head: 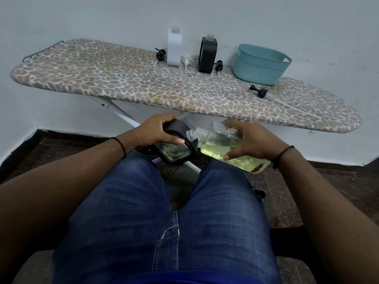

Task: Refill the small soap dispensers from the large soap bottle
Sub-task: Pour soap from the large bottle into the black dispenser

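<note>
Writing: no brand, label or lettering can be read on any bottle.
Ironing board (123, 87): leopard-print cover, used as the worktop, running from 9 to 3 o'clock across the upper view, against a pale wall.
Basket (260, 66): teal, at 1 o'clock on the board.
Large soap bottle (221, 144): clear, part full of yellow-green liquid, tipped with its uncapped neck toward 9 o'clock, above the lap at centre.
Right hand (250, 140): fingers wrapped round the large soap bottle.
Black dispenser (176, 148): tilted, its open neck touching the large bottle's neck.
Left hand (162, 130): fingers gripping the black dispenser's top.
White dispenser (174, 48): upright, uncapped, at 12 o'clock.
Second black dispenser (207, 55): upright just right of it.
Pump heads: three black (258, 90) and one white (187, 60) lie loose on the board.
</note>
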